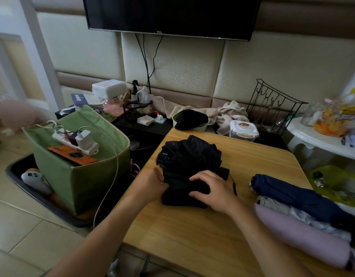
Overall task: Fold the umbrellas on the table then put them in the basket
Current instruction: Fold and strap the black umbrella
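A black umbrella (187, 158) lies crumpled in the middle of the wooden table (192, 236), its canopy loose at the far end. My left hand (152, 183) grips its near left edge. My right hand (212, 189) lies on top of the bundled near part with fingers curled over the fabric. At the table's right edge lie a navy umbrella (296, 196), a white-grey umbrella (288, 211) and a lilac umbrella (304, 238), all collapsed. The green fabric basket (88, 176) stands on the floor left of the table.
The basket holds a power strip (76, 139) with chargers and an orange box (72, 155); a white cable hangs over its side. A black tray (32, 188) lies under it. A wipes box (243, 129), a wire rack (272, 104) and cloths crowd the shelf behind the table.
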The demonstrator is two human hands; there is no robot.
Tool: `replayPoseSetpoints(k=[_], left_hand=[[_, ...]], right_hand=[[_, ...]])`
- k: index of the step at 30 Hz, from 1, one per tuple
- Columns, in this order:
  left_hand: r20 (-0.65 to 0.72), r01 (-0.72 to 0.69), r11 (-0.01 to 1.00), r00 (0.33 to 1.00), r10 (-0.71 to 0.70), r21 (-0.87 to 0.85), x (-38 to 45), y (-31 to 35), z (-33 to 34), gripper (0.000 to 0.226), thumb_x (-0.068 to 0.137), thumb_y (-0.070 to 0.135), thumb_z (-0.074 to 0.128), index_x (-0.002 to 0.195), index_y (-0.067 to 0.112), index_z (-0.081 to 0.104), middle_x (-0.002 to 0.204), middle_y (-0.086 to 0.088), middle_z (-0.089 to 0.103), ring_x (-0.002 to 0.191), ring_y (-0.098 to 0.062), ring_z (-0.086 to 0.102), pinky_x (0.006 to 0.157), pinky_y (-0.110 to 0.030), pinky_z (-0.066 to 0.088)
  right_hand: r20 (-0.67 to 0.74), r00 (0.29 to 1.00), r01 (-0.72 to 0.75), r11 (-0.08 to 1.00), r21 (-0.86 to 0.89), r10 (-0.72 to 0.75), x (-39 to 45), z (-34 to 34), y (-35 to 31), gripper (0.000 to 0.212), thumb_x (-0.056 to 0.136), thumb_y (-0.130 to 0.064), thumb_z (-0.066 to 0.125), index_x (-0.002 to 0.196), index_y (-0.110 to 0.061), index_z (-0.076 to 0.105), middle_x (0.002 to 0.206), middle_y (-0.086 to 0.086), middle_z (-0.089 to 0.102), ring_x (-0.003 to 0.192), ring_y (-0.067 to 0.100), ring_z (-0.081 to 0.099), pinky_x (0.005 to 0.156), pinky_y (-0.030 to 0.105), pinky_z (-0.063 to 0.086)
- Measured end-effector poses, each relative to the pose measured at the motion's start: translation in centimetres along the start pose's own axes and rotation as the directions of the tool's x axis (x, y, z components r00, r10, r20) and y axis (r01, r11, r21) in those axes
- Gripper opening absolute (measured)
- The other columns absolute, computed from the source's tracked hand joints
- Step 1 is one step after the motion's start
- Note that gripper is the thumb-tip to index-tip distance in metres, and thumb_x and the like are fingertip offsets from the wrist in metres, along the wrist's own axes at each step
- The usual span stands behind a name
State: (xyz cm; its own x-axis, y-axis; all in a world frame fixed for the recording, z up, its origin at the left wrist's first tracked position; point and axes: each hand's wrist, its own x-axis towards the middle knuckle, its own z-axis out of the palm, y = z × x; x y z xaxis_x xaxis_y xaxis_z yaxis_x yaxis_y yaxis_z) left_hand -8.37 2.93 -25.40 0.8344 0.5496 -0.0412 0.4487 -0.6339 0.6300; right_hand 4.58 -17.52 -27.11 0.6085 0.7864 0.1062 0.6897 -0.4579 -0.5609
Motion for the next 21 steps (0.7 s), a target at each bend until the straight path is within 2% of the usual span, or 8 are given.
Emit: replayPoseSetpoints(k=[2, 5, 7, 8, 10, 12, 15, 21], left_hand=[[-0.115, -0.091, 0.995, 0.989, 0.094, 0.027, -0.2, 0.4, 0.3, 0.023, 0.088, 0.026, 0.073, 0.102, 0.017, 0.057, 0.095, 0.0, 0.065, 0.087, -0.019, 0.063, 0.078, -0.04, 0.056], [-0.236, -0.359, 0.933, 0.905, 0.355, 0.024, -0.5, 1.1, -0.2, 0.011, 0.09, 0.029, 0.068, 0.093, 0.025, 0.058, 0.093, 0.009, 0.057, 0.084, -0.011, 0.056, 0.072, -0.031, 0.052], [-0.119, -0.502, 0.865, 0.858, 0.5, 0.015, -0.8, 1.5, -0.4, 0.005, 0.095, 0.032, 0.063, 0.099, 0.029, 0.064, 0.1, 0.012, 0.059, 0.092, -0.006, 0.055, 0.08, -0.027, 0.05], [-0.007, -0.526, 0.849, 0.85, 0.527, 0.054, -1.0, 1.5, -0.1, 0.016, 0.098, 0.037, 0.059, 0.111, 0.03, 0.066, 0.111, 0.012, 0.06, 0.103, -0.006, 0.055, 0.091, -0.028, 0.049], [0.229, -0.501, 0.828, 0.862, 0.452, 0.252, -1.2, 1.1, 1.1, 0.045, 0.102, 0.05, 0.049, 0.144, 0.034, 0.05, 0.147, 0.009, 0.048, 0.138, -0.013, 0.041, 0.116, -0.038, 0.034], [0.345, -0.453, 0.798, 0.88, 0.328, 0.397, -1.2, 0.5, 2.2, 0.063, 0.104, 0.056, 0.039, 0.161, 0.035, 0.021, 0.17, 0.008, 0.014, 0.157, -0.015, 0.005, 0.127, -0.046, 0.009], [0.368, -0.418, 0.785, 0.892, 0.26, 0.457, -0.7, -0.1, 2.2, 0.073, 0.102, 0.065, 0.032, 0.162, 0.04, 0.001, 0.17, 0.009, -0.011, 0.155, -0.016, -0.02, 0.125, -0.055, -0.01], [0.422, -0.358, 0.825, 0.892, 0.164, 0.437, -0.1, -0.4, 1.8, 0.085, 0.094, 0.078, 0.034, 0.16, 0.045, -0.007, 0.169, 0.015, -0.016, 0.154, -0.014, -0.023, 0.122, -0.062, -0.009]], right_hand=[[-0.001, 1.0, -0.005, 1.0, -0.017, 0.005, 0.0, 0.1, 0.0, 0.056, 0.09, -0.05, 0.074, 0.141, -0.038, 0.055, 0.144, -0.019, 0.043, 0.133, 0.001, 0.037, 0.11, 0.024, 0.032], [0.002, 1.0, -0.011, 1.0, -0.022, 0.011, 0.0, 0.2, -0.1, 0.067, 0.088, -0.052, 0.076, 0.148, -0.038, 0.05, 0.154, -0.017, 0.035, 0.144, 0.004, 0.028, 0.118, 0.029, 0.027], [0.008, 1.0, -0.016, 0.999, -0.03, 0.017, 0.0, 0.2, -0.3, 0.068, 0.088, -0.052, 0.076, 0.149, -0.038, 0.049, 0.157, -0.017, 0.031, 0.148, 0.006, 0.023, 0.12, 0.031, 0.025], [0.011, 1.0, -0.019, 0.999, -0.036, 0.02, 0.0, 0.3, -0.3, 0.069, 0.088, -0.051, 0.075, 0.15, -0.038, 0.048, 0.159, -0.016, 0.029, 0.15, 0.007, 0.021, 0.122, 0.032, 0.024], [0.014, 1.0, -0.019, 0.998, -0.059, 0.02, -0.1, 0.5, -0.4, 0.07, 0.09, -0.052, 0.073, 0.152, -0.037, 0.046, 0.164, -0.015, 0.023, 0.153, 0.009, 0.016, 0.126, 0.037, 0.022], [0.024, 0.999, -0.021, 0.996, -0.087, 0.023, 0.0, 0.6, -0.3, 0.071, 0.091, -0.056, 0.07, 0.154, -0.038, 0.042, 0.168, -0.016, 0.014, 0.156, 0.01, 0.009, 0.127, 0.041, 0.019], [0.071, 0.997, -0.024, 0.993, -0.118, 0.032, 0.0, 0.5, -0.4, 0.075, 0.091, -0.062, 0.066, 0.157, -0.039, 0.038, 0.17, -0.018, 0.003, 0.157, 0.009, 0.002, 0.128, 0.043, 0.016], [0.202, 0.977, -0.033, 0.983, -0.178, 0.07, 0.0, -0.1, 0.0, 0.078, 0.092, -0.069, 0.059, 0.16, -0.045, 0.028, 0.171, -0.021, -0.003, 0.158, 0.01, 0.002, 0.128, 0.042, 0.014]])
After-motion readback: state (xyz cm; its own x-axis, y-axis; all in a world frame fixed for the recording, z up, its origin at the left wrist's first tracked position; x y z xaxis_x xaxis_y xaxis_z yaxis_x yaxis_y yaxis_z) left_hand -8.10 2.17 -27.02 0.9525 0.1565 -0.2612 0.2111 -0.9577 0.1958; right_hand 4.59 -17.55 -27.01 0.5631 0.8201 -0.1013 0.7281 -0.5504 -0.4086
